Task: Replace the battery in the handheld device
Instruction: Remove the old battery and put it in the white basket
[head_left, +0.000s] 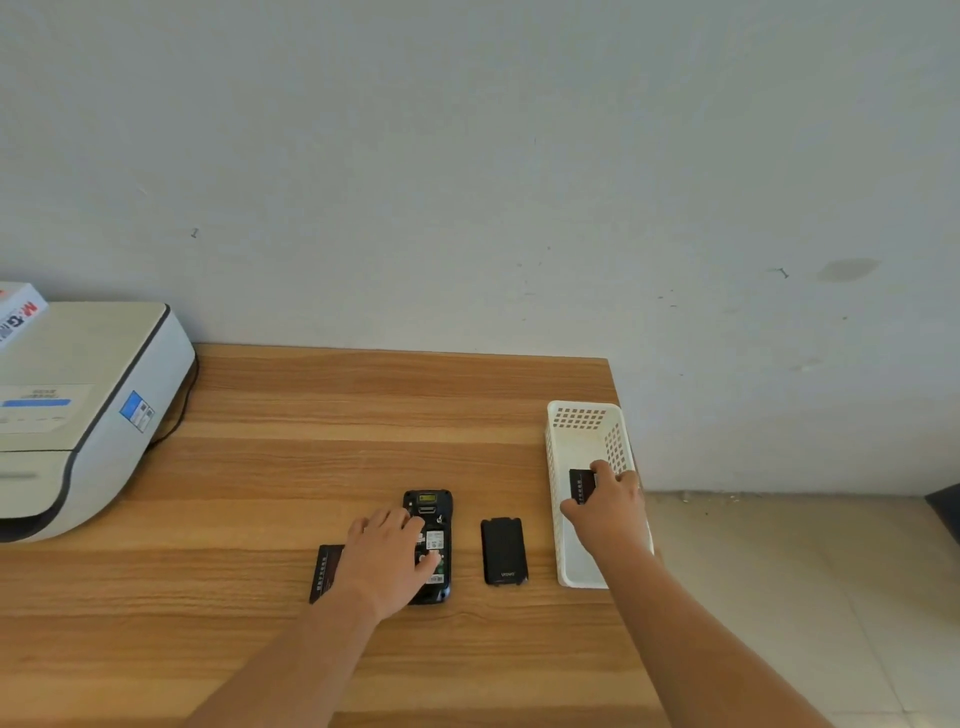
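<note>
At lower right of the frame, the right hand (608, 506) pinches a flat black battery (582, 484) inside the white perforated plastic basket (571, 415); the open black handheld device (428, 501), long axis pointing away, lies leftward under the flat left hand (387, 553).

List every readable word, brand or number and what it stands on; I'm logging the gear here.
"urovo": back cover, lying on the table.
"M&G": box on the printer; its other print is blurred.
Printer labels, device stickers and both batteries' print: too small to read.
</note>
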